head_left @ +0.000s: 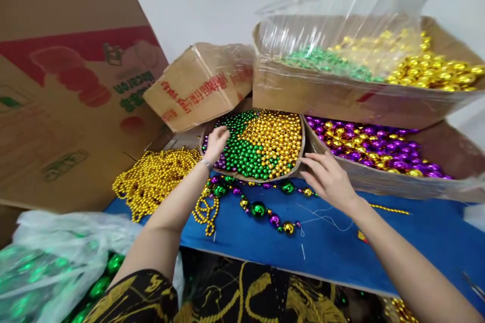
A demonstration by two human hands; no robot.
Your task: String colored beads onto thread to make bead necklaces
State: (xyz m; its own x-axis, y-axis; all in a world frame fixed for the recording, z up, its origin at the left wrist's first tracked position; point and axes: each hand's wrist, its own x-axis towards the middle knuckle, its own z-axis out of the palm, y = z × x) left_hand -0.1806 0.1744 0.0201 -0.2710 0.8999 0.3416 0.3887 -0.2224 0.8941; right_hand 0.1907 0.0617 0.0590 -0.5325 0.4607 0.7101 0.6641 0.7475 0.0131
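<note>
A cardboard box of small loose beads (271, 144), gold, green and purple, stands at the middle of the blue table. Over the purple and green beads at its left side is my left hand (217, 144), fingers curled together; whatever they pinch, if anything, is hidden. My right hand (329, 179) is at the box's right rim (303, 149), fingers stretched out and apart, fingertips at or close to the cardboard. In front of the box lies a strung bead garland (258, 209) of large and small green, purple and gold beads, with white thread (322, 218) trailing at its right end.
Gold bead strands (157, 176) are heaped left of the box. A box of purple and gold beads (371, 146) stands right, below a plastic-covered box (341, 93). A tilted carton (200, 86) sits behind. A large carton (71, 96) and a plastic bag (56, 262) occupy the left.
</note>
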